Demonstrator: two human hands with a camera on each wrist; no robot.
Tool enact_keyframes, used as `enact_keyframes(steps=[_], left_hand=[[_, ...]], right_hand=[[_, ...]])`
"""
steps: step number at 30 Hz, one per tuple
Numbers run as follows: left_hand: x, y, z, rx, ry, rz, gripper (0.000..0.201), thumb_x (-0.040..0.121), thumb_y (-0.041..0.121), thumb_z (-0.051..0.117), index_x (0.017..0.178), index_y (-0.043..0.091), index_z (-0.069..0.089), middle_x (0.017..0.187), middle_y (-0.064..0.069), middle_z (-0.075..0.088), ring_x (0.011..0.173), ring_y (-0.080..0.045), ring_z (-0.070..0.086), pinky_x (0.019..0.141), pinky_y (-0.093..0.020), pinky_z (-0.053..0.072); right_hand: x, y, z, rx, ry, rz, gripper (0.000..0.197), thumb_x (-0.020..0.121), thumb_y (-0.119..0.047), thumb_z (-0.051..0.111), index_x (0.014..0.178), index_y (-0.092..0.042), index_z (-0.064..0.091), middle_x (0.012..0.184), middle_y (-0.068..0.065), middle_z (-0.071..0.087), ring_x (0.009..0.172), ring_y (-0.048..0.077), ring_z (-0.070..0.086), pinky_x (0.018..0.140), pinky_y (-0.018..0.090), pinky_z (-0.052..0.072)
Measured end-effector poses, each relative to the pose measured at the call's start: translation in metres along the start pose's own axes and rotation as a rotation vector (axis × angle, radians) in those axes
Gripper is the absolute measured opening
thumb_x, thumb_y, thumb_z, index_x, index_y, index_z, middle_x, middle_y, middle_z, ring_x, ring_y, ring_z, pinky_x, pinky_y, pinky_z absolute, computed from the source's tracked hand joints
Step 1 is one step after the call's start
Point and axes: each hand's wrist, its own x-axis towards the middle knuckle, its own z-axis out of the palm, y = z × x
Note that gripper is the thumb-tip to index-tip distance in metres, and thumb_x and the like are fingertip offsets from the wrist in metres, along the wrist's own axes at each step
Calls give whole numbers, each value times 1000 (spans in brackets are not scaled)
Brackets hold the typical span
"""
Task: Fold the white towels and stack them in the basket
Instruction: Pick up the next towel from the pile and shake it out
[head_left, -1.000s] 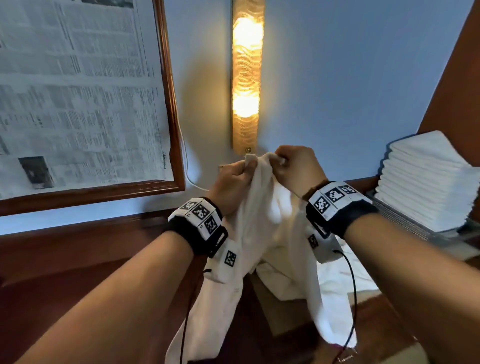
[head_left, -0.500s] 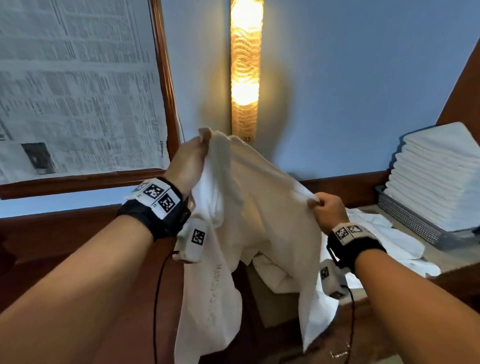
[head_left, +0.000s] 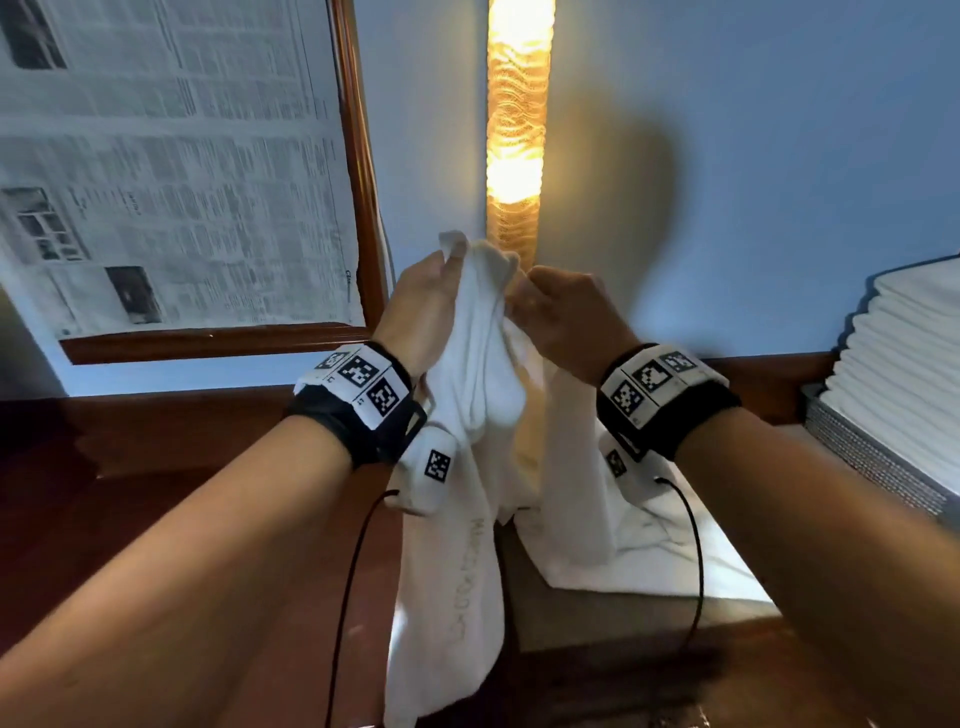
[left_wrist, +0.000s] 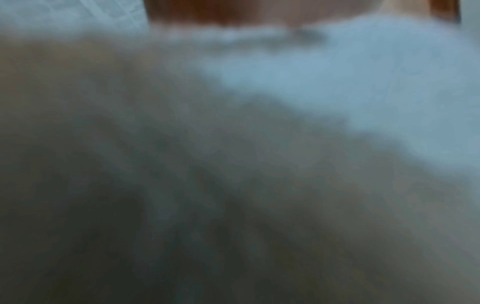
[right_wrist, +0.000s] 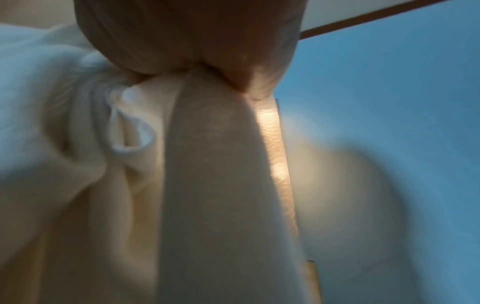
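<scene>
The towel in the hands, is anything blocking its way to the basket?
Nothing visible does. Both hands, left hand and right hand, hold the towel up in open air; the basket, already piled high with folded towels, sits off to the right.

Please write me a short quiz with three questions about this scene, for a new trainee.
1. True or false: both hands hold the hanging white cloth towel.
2. Where is the stack of folded white towels? A) right, in the grey basket B) left, under the framed newspaper
3. What glows behind the hands?

Key: 1. True: left hand and right hand pinch its top. 2. A. 3. The tall amber wall lamp.
</scene>
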Motion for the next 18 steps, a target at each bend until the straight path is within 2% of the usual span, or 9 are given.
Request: enact_keyframes(steps=[2,4,7,8,9,10,12,15,18], left_hand=[[0,5,-15,61,72,17,52,104,48,42,101,1,65,100,-28,66,90,-33,65,93,-52,51],[-4,11,-34,87,114,5,51,106,45,43,102,-2,63,95,-24,63,84,-26,61,87,-45,51],[-25,18,-58,55,64,7,37,105,42,46,87,18,69,77,8,70,74,-7,63,80,-25,50],[-32,18,-67,35,54,8,34,104,40,49,82,27,71,74,14,71,74,-5,65,81,-24,52],[-39,18,-77,22,54,7,31,103,39,53,80,31,73,77,12,73,79,-7,67,87,-30,54],[-47,19,-87,5,54,4,27,99,41,57,80,30,73,82,8,74,84,-14,68,94,-39,53],[-63,23,-110,-6,66,-17,25,90,47,62,76,27,69,80,1,69,85,-22,62,92,-45,50],[-90,28,-147,6,64,-55,29,95,36,61,72,19,58,67,5,61,75,-19,53,78,-34,40],[-120,26,-177,-15,-26,-70,28,103,27,53,79,15,61,66,7,66,69,-11,60,74,-28,43]], right_hand=[[-19,15,5,-10,-3,-31,33,92,-22,66,64,-19,48,57,-2,45,55,17,35,55,19,31],[-38,36,15,-98,-113,-1,34,89,-13,66,61,-22,49,55,-5,45,55,19,41,56,26,32],[-66,53,33,-195,-221,144,12,86,-9,66,77,-15,71,64,-4,60,65,20,60,66,25,42],[-73,52,40,-161,-218,215,11,85,-8,65,80,-16,72,66,-3,63,67,18,61,67,24,42],[-78,49,47,-107,-203,279,13,84,-7,65,80,-19,70,67,-2,63,66,18,59,66,24,41],[-80,42,54,-45,-175,328,15,84,-7,64,77,-21,65,66,-1,63,63,18,57,64,26,42],[-75,19,67,81,-100,379,21,85,-5,59,73,-22,57,62,3,61,59,22,53,62,33,45],[-55,-39,86,252,-18,349,30,90,1,46,74,-24,53,71,3,55,66,20,50,62,31,42],[-31,-122,98,328,-31,194,31,99,-5,42,84,-28,56,82,0,57,65,8,52,59,22,41]])
